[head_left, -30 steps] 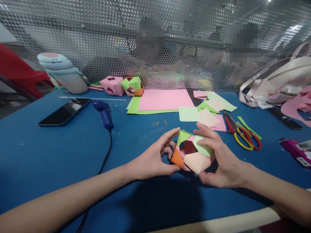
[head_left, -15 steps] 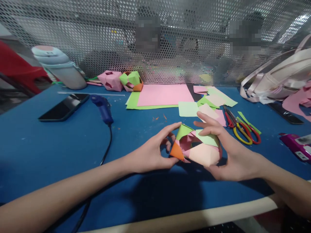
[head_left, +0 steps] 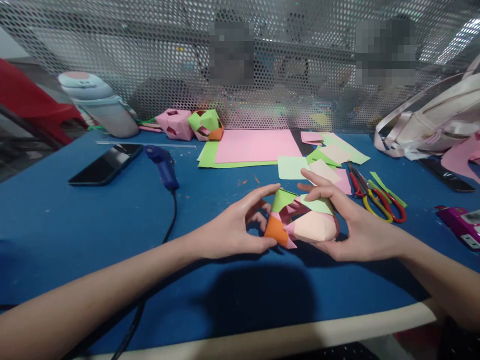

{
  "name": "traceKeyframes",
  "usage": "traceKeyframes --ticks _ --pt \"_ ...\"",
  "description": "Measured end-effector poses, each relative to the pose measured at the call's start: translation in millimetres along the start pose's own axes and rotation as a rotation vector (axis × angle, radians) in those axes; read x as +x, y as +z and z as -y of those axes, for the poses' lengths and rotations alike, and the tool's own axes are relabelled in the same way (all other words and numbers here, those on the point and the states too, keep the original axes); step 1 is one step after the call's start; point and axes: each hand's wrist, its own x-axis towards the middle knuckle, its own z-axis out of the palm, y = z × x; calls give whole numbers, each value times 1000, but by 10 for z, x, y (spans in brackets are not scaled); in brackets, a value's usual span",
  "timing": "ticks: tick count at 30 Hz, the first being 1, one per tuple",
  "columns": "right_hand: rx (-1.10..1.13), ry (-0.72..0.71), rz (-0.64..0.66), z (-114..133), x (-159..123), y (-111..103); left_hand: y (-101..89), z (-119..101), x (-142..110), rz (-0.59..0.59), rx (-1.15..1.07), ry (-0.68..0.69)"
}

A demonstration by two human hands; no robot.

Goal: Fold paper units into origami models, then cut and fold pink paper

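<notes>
Between my two hands is a hollow folded-paper ball (head_left: 314, 227) with green, orange, peach and pink panels and an opening facing me. My left hand (head_left: 237, 225) grips its left side, thumb at the orange panel and forefinger by the green one. On the right side, my right hand (head_left: 354, 225) has its thumb low under the peach panel and fingers over the pale green top. Two finished-looking paper balls, one pink (head_left: 175, 124) and one green and orange (head_left: 206, 125), sit at the back of the table.
Left of my hands lie a blue glue gun (head_left: 164, 167) with its cord and a phone (head_left: 107, 165). Paper sheets (head_left: 258, 146), scissors (head_left: 375, 197) and a purple device (head_left: 459, 225) are spread beyond and to the right. A bottle (head_left: 101, 107) leans near the mesh screen (head_left: 150, 60).
The paper ball has tilted slightly, so more of its orange panel faces me. Both hands keep their hold, the right one a little higher. My view has shifted slightly left.
</notes>
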Motion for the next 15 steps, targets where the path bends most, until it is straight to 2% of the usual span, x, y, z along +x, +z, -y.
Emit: traceKeyframes --ticks 3,8,12,15 --pt "-2 -34 -7 -25 9 -3 -9 35 -2 21 109 38" --pt "27 -51 13 -84 19 -8 -12 118 60 -43 296 141" --pt "61 -38 29 -119 29 -31 20 197 108 -14 125 206" --pt "88 -23 49 -125 44 -61 32 213 117 20 -6 195"
